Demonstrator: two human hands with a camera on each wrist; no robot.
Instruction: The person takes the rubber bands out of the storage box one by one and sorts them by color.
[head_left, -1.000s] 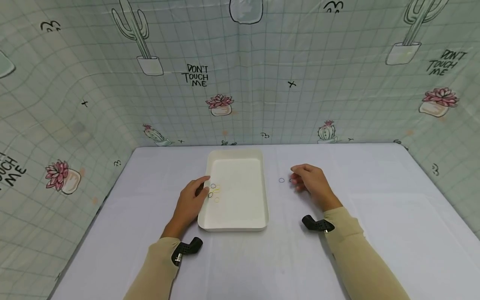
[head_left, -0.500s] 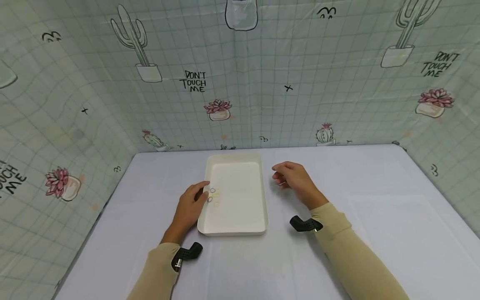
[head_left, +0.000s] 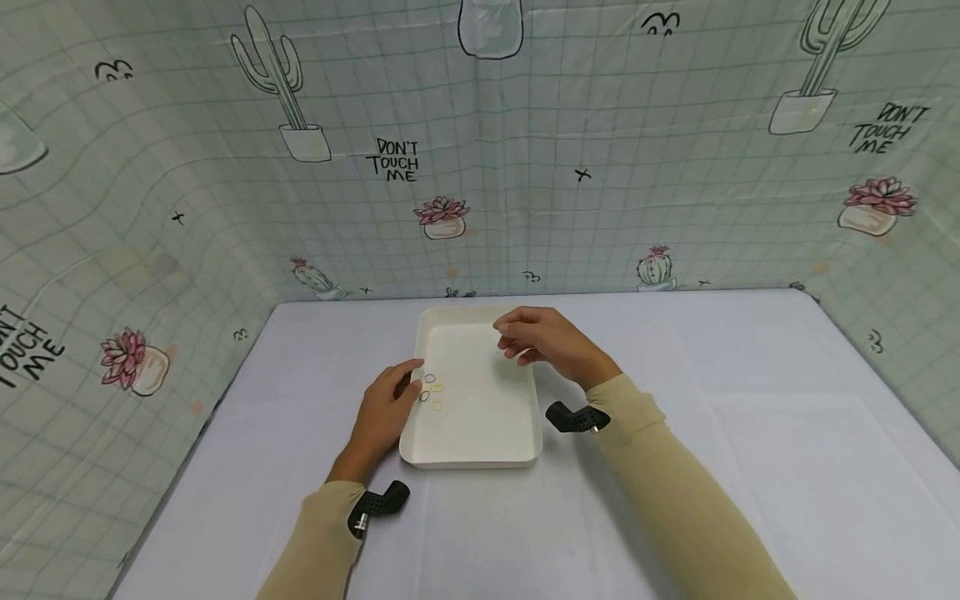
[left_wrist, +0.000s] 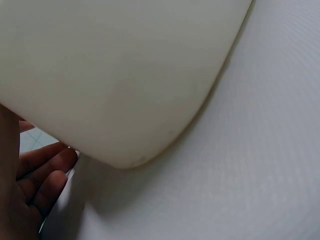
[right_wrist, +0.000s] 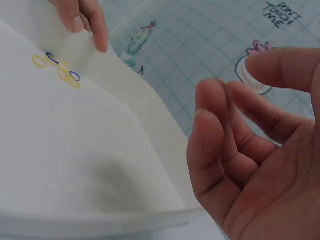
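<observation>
A shallow white rectangular tray point(head_left: 480, 454) lies on the table. My left hand point(head_left: 382, 412) grips its left rim, with a thumb and a finger over the edge. Near that hand, inside the tray, are several small thin rings like rubber bands, some yellow point(head_left: 437, 407), some dark blue point(right_wrist: 51, 58). Over the tray's right side hovers my right hand point(head_left: 551, 340), clear of the tray floor and with bent fingers point(right_wrist: 206, 140). No ring shows at those fingers in the right wrist view; whether something tiny is pinched is unclear. The tray's corner point(left_wrist: 130, 145) fills the left wrist view.
A white cloth covers the table point(head_left: 750, 417). A patterned curtain point(head_left: 345, 217) stands behind and at both sides. Each wrist wears a black camera mount; the right one point(head_left: 577, 417) sits just beyond the tray's right rim.
My right hand has moved left from the table to above the tray. Small rings seen earlier on the table beside it are out of sight now. My left hand stays at the rim.
</observation>
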